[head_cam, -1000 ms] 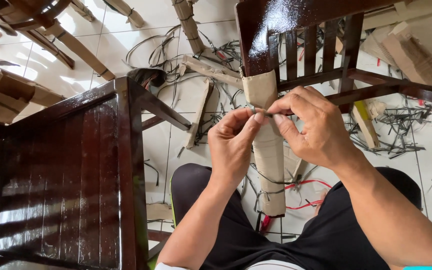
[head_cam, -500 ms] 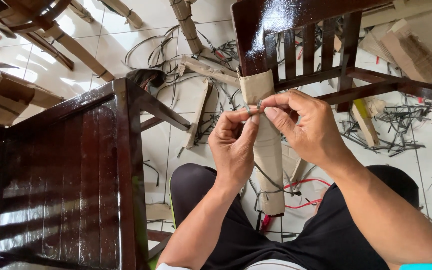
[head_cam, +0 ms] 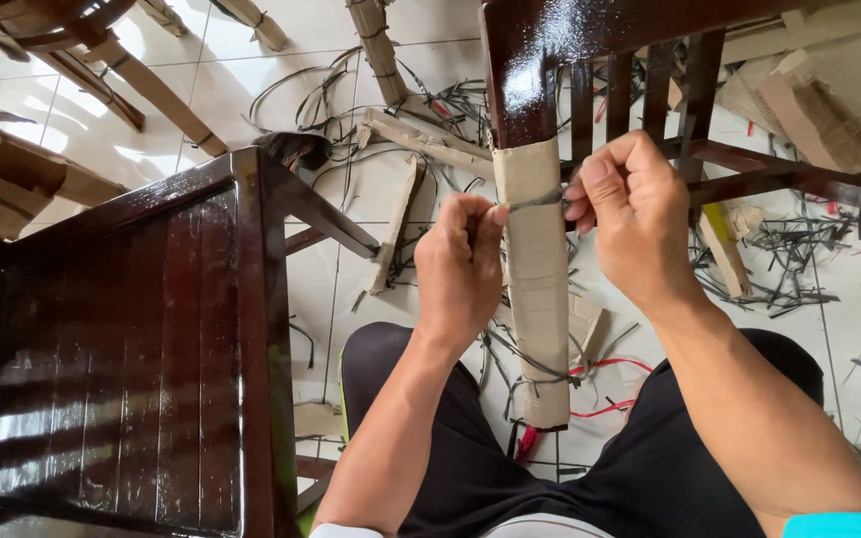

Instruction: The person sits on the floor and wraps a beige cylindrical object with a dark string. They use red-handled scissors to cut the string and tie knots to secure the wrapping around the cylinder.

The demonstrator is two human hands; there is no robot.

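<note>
A dark glossy wooden chair leg (head_cam: pixel 525 70) stands upright before me, its lower part wrapped in brown cardboard (head_cam: pixel 535 299). A thin grey strap (head_cam: pixel 533 201) runs around the cardboard near its top. My left hand (head_cam: pixel 458 269) pinches the strap's end on the left side of the wrap. My right hand (head_cam: pixel 635 214) grips the other end on the right side. A second strap circles the cardboard lower down, near its bottom.
A dark wooden chair (head_cam: pixel 132 339) with a slatted seat fills the left. Cardboard-wrapped pieces (head_cam: pixel 381 45), cardboard scraps (head_cam: pixel 819 110) and several cut strap ends (head_cam: pixel 779 259) litter the white tiled floor (head_cam: pixel 291 50). A red strap (head_cam: pixel 600 384) lies by my knees.
My hands have drawn apart to either side of the cardboard wrap, pulling the strap taut across it. Before, both hands were bunched together at the wrap's front.
</note>
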